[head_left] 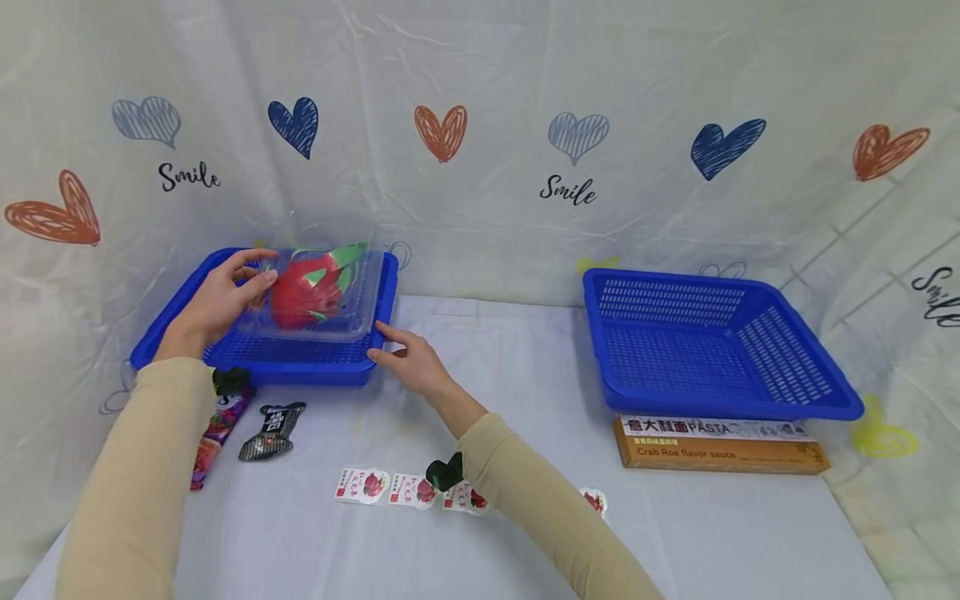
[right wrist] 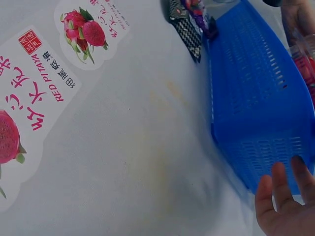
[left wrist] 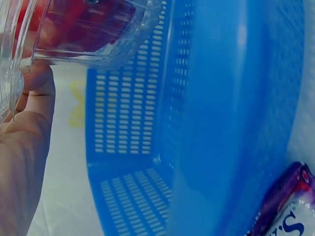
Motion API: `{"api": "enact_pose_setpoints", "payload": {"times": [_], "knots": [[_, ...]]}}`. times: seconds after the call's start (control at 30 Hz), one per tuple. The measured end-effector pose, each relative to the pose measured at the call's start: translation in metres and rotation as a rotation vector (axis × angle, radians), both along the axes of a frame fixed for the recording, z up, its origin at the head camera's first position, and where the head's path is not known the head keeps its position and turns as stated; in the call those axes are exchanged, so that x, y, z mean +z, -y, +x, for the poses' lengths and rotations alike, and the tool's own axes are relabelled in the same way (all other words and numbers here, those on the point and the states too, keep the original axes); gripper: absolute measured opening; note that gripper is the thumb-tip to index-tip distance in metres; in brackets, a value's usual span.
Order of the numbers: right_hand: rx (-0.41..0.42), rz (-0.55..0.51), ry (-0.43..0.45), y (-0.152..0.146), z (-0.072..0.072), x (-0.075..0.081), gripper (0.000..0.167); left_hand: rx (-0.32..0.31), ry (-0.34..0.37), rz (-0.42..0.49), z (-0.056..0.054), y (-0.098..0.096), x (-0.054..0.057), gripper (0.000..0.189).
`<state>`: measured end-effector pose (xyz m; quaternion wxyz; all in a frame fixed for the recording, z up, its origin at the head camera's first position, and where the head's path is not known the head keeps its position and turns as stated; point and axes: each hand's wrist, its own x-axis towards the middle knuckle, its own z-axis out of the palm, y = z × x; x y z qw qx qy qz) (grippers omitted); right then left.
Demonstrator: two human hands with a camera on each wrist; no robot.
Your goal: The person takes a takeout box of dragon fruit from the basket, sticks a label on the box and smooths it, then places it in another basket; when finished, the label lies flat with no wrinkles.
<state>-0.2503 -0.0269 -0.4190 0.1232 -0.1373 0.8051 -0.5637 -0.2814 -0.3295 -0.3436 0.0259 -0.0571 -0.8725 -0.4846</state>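
My left hand [head_left: 219, 302] grips the left edge of a clear plastic clamshell box [head_left: 360, 304], thumb and fingers at its side. Inside the box is a red dragon fruit [head_left: 300, 292] with green scales; its red side also shows through the plastic in the left wrist view. The box is over the left blue basket [head_left: 300, 372], overlapping its mouth. My right hand [head_left: 415, 363] is at that basket's right front corner, its extended fingers [right wrist: 280, 184] close against the end wall in the right wrist view.
A second blue basket [head_left: 611, 392] stands at right, behind an orange pasta box [head_left: 720, 454]. Several dragon fruit labels [head_left: 363, 485] lie along the front. A black checkered packet [head_left: 272, 432] and a purple snack bag [head_left: 206, 462] lie before the left basket. A white curtain [head_left: 495, 208] hangs behind.
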Motion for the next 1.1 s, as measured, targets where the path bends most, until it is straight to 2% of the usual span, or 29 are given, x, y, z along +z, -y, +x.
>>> {"api": "enact_pose_setpoints", "payload": {"times": [0.17, 0.27, 0.47, 0.77, 0.97, 1.1], "knots": [[-0.007, -0.04, 0.001, -0.002, 0.001, 0.001, 0.052, -0.003, -0.016, -0.009, -0.01, -0.001, -0.003, 0.056], [-0.043, -0.068, -0.015, -0.007, -0.001, 0.003, 0.049, -0.007, -0.018, -0.007, -0.011, -0.004, -0.002, 0.057], [-0.132, -0.196, -0.078, -0.021, -0.013, 0.013, 0.049, -0.044, -0.032, 0.025, -0.01, -0.013, 0.004, 0.055], [-0.069, -0.316, -0.093, -0.035, -0.021, 0.036, 0.058, -0.077, -0.085, 0.061, -0.015, -0.028, 0.018, 0.05], [-0.11, -0.408, -0.093, -0.034, -0.02, 0.045, 0.062, -0.134, -0.089, 0.116, -0.019, -0.041, 0.022, 0.047], [-0.129, -0.41, -0.118, -0.035, -0.021, 0.049, 0.062, -0.156, -0.08, 0.115, -0.021, -0.048, 0.024, 0.047]]}}
